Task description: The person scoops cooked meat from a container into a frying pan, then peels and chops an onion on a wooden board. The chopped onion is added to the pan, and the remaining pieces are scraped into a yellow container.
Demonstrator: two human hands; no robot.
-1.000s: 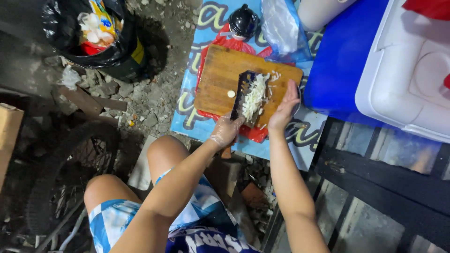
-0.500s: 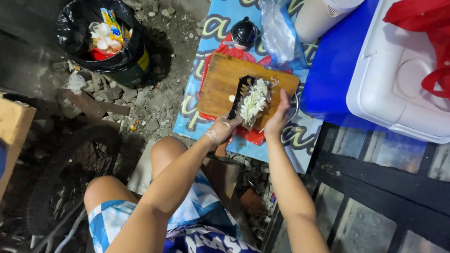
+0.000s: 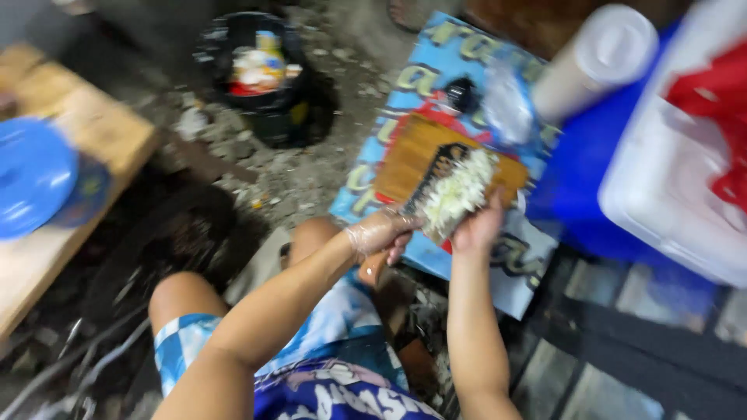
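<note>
In the head view, blurred by motion, the wooden board (image 3: 412,155) lies on a blue printed mat (image 3: 436,54) spread over rough ground, and everything here is placed from that board. On its near right part sits a heap of chopped pale vegetable (image 3: 459,194), resting on a dark knife (image 3: 436,180) that lies flat and slants across the board's near half. The left hand (image 3: 383,232), covered by a thin clear glove, sits at the board's near edge; its grip is clenched on the knife's handle end, just left of the heap. The right hand (image 3: 478,227) is at the near right corner of the board, bare, fingers released and cupped against the side of the heap, touching it. Beyond the board's far edge lie a small black object (image 3: 464,93) and a crumpled clear bag (image 3: 506,105), both on the mat. Farther off to the right of the board a white tub (image 3: 599,58) lies tilted beside a blue bin (image 3: 576,179), and a white cooler (image 3: 661,194) with red cloth (image 3: 720,117) in it sits against that bin. Well to the left of the board a black bucket (image 3: 272,117) holds scraps, and farther left a wooden desk (image 3: 101,132) carries a blue lid (image 3: 31,175). The person's knees, in blue-and-white shorts, are just nearer than the board.
</note>
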